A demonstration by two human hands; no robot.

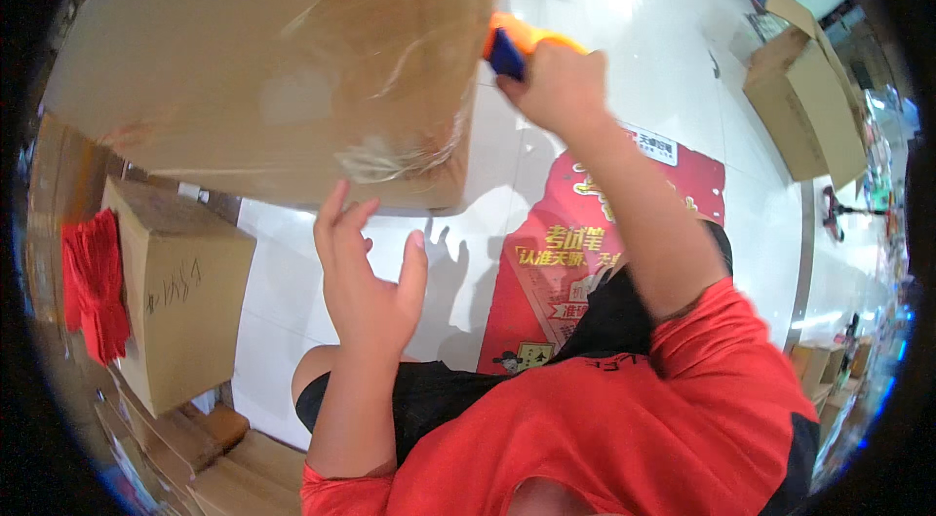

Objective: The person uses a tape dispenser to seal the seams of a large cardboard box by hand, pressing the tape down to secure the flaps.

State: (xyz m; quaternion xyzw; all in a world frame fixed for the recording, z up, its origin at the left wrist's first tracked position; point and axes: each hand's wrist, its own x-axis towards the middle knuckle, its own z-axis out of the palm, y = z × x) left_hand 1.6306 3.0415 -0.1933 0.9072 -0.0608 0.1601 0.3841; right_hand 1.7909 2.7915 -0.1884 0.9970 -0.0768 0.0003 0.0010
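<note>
A large brown cardboard carton [241,40] fills the upper left before me. Wrinkled clear packing tape [387,157] lies over its side and bunches up near the lower right corner. My right hand [567,88] is closed around an orange and dark-blue hand tool [506,51] beside the carton's right edge. The fist hides part of that tool, so its exact kind is unclear. Below the carton's lower edge, my left hand [371,289] is raised with fingers apart and nothing in it. Its fingertips are close to the carton; whether they touch it I cannot tell.
A smaller closed carton [197,289] stands at left, with red cloth [95,289] against it. A red printed sheet [523,296] lies on the white tiled floor [651,70] near my legs. To the right is a carton with raised flaps [812,106]. Flattened cardboard [248,476] lies lower left.
</note>
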